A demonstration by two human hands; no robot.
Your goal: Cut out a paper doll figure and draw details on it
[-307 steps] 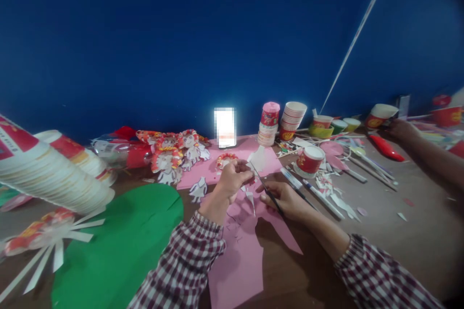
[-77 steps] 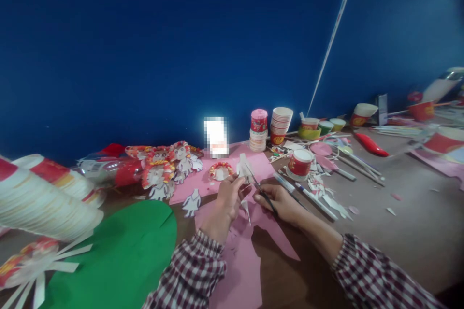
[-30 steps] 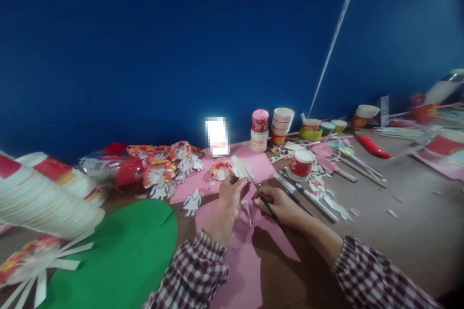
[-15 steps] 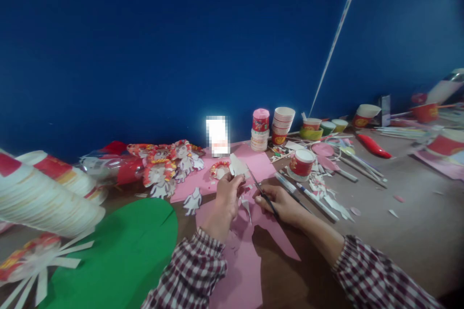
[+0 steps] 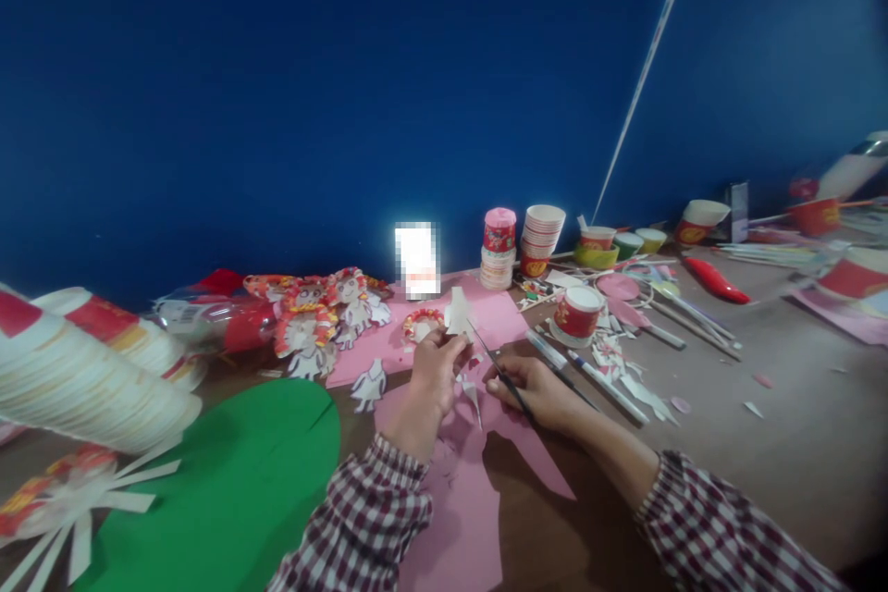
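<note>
Your left hand (image 5: 431, 379) pinches a small white paper cutout (image 5: 459, 311) over the far pink paper sheet (image 5: 500, 313); your right hand (image 5: 536, 388) grips slim dark-handled metal scissors (image 5: 514, 388), their blades just right of the cutout. A large green rounded paper sheet (image 5: 242, 472) lies near left.

A plain, deep blue wall (image 5: 277, 92) fills the upper half of the view, paler toward the right and nearly black low on the left, with a thin pale strip (image 5: 648, 65) slanting across it from the upper right down to the table (image 5: 797, 472). The table, brown in the middle and greyer at the right, runs along the foot of the wall. Near its back edge a white glowing panel (image 5: 417, 259), blurred into blocks, casts a soft bluish halo on the wall behind.
</note>
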